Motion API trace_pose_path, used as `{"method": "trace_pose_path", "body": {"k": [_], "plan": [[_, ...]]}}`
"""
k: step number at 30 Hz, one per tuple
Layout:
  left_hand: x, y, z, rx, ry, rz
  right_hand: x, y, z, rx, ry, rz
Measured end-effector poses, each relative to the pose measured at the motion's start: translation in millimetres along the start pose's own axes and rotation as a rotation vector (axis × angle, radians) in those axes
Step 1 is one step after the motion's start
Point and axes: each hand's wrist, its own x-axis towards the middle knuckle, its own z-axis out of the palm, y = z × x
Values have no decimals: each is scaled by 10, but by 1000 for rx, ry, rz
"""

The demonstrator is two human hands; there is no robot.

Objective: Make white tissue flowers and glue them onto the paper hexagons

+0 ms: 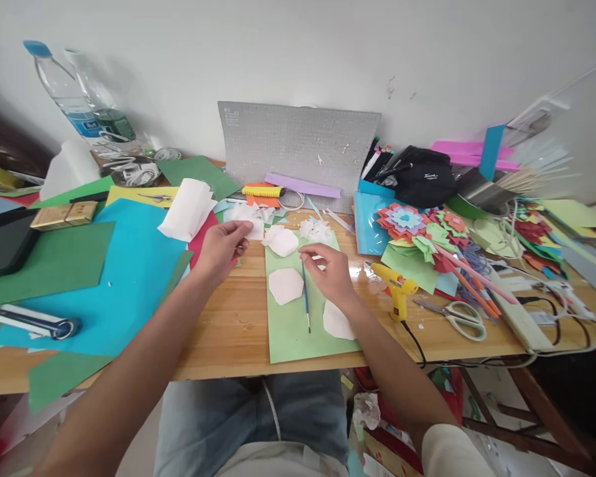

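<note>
Left hand (227,244) seemingly pinching white paper (242,212) just left of the green sheet (288,338), right hand (329,273) curled narrowly by the brush (306,298), grip unclear, the person should handle such thin pieces lightly.

Left hand (224,248) near white paper (241,212), right hand (330,275) over green sheet (288,338), paintbrush (306,298)
</note>
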Motion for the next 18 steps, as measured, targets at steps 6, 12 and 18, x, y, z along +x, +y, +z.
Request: {"method": "trace_pose_path", "body": {"k": [6,12,18], "plan": [[-253,-115,317,-129,-216,-149,82,-262,19,436,-175,321],[-340,-194,399,-137,-265,-143,78,-240,148,522,-74,333],[-348,-212,415,-254,-222,-203,20,-181,201,439,65,227]]}}
